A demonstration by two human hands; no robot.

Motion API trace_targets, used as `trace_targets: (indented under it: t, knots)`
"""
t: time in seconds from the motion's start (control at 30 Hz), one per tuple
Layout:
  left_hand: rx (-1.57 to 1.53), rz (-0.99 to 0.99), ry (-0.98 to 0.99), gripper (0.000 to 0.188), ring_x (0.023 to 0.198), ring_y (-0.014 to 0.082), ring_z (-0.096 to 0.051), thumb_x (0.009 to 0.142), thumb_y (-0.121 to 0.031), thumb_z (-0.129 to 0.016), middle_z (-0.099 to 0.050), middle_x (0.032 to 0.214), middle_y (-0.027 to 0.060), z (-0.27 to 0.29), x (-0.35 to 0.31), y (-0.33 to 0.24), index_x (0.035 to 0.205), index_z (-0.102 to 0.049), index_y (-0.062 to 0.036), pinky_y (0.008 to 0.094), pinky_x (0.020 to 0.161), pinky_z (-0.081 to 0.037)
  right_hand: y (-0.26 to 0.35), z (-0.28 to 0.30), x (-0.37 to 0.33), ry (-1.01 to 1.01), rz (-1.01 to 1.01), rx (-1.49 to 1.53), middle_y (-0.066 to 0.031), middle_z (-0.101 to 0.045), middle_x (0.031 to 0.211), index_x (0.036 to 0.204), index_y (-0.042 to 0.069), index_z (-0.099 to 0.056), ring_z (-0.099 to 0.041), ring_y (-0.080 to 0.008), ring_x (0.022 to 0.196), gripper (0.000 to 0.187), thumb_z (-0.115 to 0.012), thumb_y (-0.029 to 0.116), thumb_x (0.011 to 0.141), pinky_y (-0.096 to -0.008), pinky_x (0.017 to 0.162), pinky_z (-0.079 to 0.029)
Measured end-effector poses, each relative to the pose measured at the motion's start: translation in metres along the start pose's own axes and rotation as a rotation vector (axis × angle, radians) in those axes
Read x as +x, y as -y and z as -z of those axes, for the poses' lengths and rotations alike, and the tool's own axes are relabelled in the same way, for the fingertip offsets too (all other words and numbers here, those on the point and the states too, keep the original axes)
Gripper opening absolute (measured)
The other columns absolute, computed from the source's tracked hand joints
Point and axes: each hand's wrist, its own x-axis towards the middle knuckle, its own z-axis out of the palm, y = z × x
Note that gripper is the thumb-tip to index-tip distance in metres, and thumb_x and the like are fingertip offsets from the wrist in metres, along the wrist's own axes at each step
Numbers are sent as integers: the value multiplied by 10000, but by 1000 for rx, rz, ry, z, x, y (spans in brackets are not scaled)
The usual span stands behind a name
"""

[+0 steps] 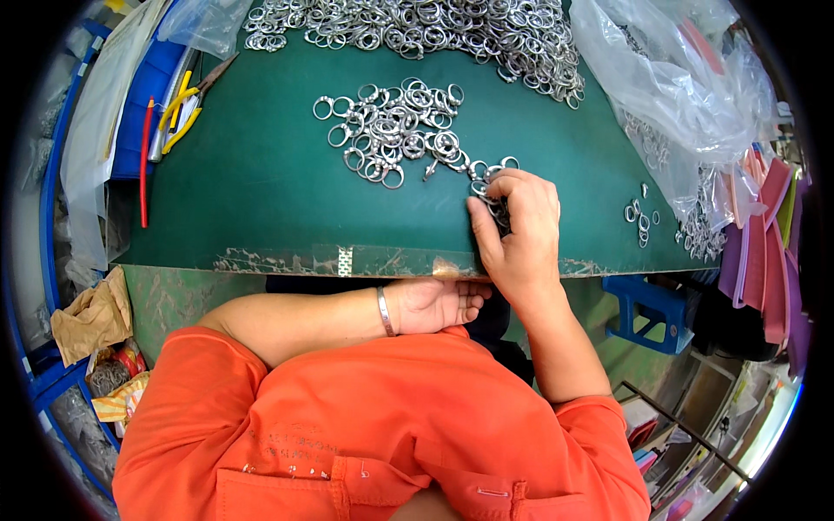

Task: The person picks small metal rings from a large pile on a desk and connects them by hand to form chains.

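My right hand (pixel 514 230) lies on the front part of the green table (pixel 252 182), its fingers curled over a few metal rings (pixel 497 211) at the near end of a loose pile of metal rings (pixel 391 130). My left hand (pixel 434 304) rests below the table's front edge, against my orange shirt, fingers loosely curled; I see nothing in it. A metal bracelet sits on that wrist.
A long heap of rings (pixel 434 30) runs along the table's far edge. Yellow-handled pliers (pixel 187 100) and a red rod (pixel 145 165) lie at the left. Clear plastic bags with rings (pixel 686 104) stand at the right, next to pink and purple sheets (pixel 769 243).
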Motion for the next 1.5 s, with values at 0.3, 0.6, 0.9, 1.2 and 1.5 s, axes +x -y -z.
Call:
trace_targets:
  t: [0.3,0.6,0.9,1.2,1.5]
  knots:
    - [-78,-20,34,303,1062,216,-580,983,-275,-479,-592,1166,107,-11,-2,2,1157,-555,-38,376,962,-479,7,4,8,55,14,-39,-146,-576,1087,1018,59,-629,-529,-346,1025,262,-696,103,768,-420,904,-404]
    - [-373,48,236,292,981,217,-610,993,-350,-415,-616,1095,79,-8,-21,2,1103,-551,-116,395,857,-534,34,18,-30,291,279,422,-157,-584,1090,942,19,-642,-558,-348,1050,214,-693,37,736,-445,909,-447]
    - [-277,52,142,378,964,252,-630,981,-276,-479,-635,1098,137,6,-16,0,1186,-574,26,373,786,-556,3,-4,31,254,233,211,-117,-631,1108,1041,36,-641,-586,-299,1019,302,-696,8,745,-381,882,-472]
    - [-274,85,172,371,977,266,-625,989,-251,-471,-607,1132,177,14,-10,-4,1183,-555,54,370,817,-553,-24,32,4,-7,-242,258,-124,-677,968,940,9,-693,-634,-226,850,125,-691,33,818,-323,778,-504]
    - [-238,81,160,376,983,265,-620,990,-248,-471,-600,1135,176,13,-9,-7,1183,-544,67,365,848,-551,-52,58,-3,-7,-341,254,-103,-639,929,981,-16,-648,-611,-197,868,128,-582,-28,872,-283,785,-478]
